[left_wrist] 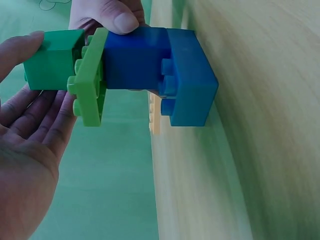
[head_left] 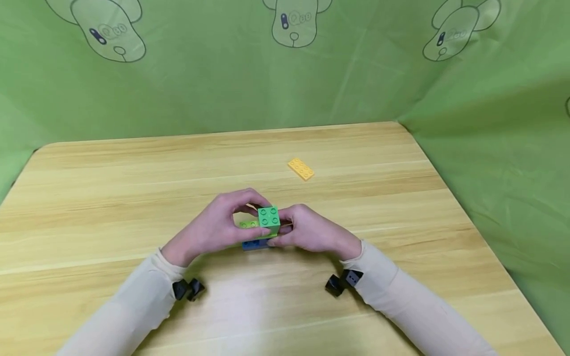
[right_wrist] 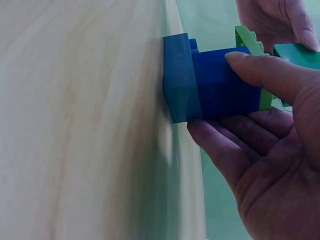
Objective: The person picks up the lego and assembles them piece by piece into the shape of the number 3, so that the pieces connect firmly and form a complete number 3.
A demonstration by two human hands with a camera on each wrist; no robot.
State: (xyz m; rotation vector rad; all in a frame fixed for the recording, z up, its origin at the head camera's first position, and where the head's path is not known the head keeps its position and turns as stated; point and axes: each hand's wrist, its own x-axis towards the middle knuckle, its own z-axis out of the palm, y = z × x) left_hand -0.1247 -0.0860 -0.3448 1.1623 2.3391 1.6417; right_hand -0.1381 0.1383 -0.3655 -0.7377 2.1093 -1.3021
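My left hand [head_left: 213, 225] pinches a square green toy brick [head_left: 269, 216] between thumb and fingers. The green brick sits right at the studs of a thin lime green plate [left_wrist: 91, 82], slightly tilted against it. Under one end of that plate is a dark blue brick [left_wrist: 136, 60], which my right hand [head_left: 313, 230] grips with the thumb on one side and fingers on the other. Lowest in the stack comes a longer, lighter blue brick [right_wrist: 180, 80], with some studs showing beside the dark blue one. The stack stands low over the wooden table.
A flat yellow-orange studded plate [head_left: 301, 169] lies on the wooden table [head_left: 111, 198] beyond the hands. Green cloth [head_left: 213, 89] with printed cartoon figures hangs behind the table and along its right side. Small black devices [head_left: 189, 289] are worn at both wrists.
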